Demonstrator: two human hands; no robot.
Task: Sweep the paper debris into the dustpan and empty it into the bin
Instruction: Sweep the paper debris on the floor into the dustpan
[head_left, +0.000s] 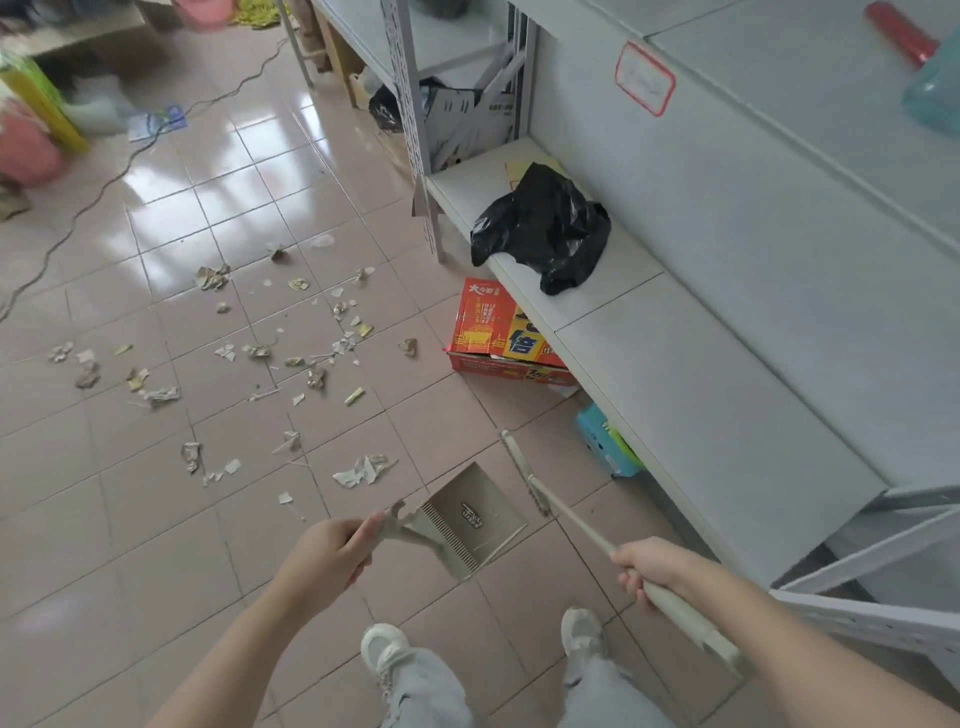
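Observation:
Torn and crumpled paper debris (291, 358) lies scattered over the pink floor tiles ahead of me, from the far left to near the shelf. My left hand (327, 556) grips the handle of a beige dustpan (467, 519), held just above the floor with its open mouth pointing away toward the scraps. My right hand (652, 569) is closed around the pale handle of a broom (524, 475), whose narrow brush head angles up beside the dustpan's right edge. The nearest scrap (363, 470) lies a short way beyond the pan. No bin is recognisable in view.
A white metal shelf unit (675, 364) runs along the right, with a black plastic bag (545, 228) on its low shelf. A red and yellow cardboard box (493, 332) and a blue toy (605, 441) sit under it. A black cable (104, 182) snakes across the left floor.

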